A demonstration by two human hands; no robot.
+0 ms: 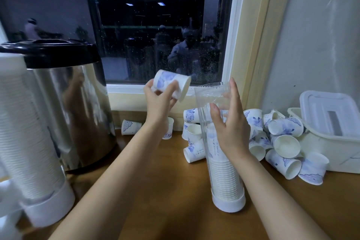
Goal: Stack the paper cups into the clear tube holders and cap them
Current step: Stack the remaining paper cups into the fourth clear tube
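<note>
Cup [169, 81] in left fingers [170, 89], beside tube [204, 101]

Quick count: two tubes [224, 173], one urn [74, 103], one tub [331, 142], one cup [171, 84] held up, a dozen-plus loose cups [286, 126], too jumbled to count exactly.

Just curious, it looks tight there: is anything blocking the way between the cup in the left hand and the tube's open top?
Nothing visible does. The paper cup in the left hand hangs tilted beside the uncapped top of the clear tube; the right hand holds the tube's side.
</note>
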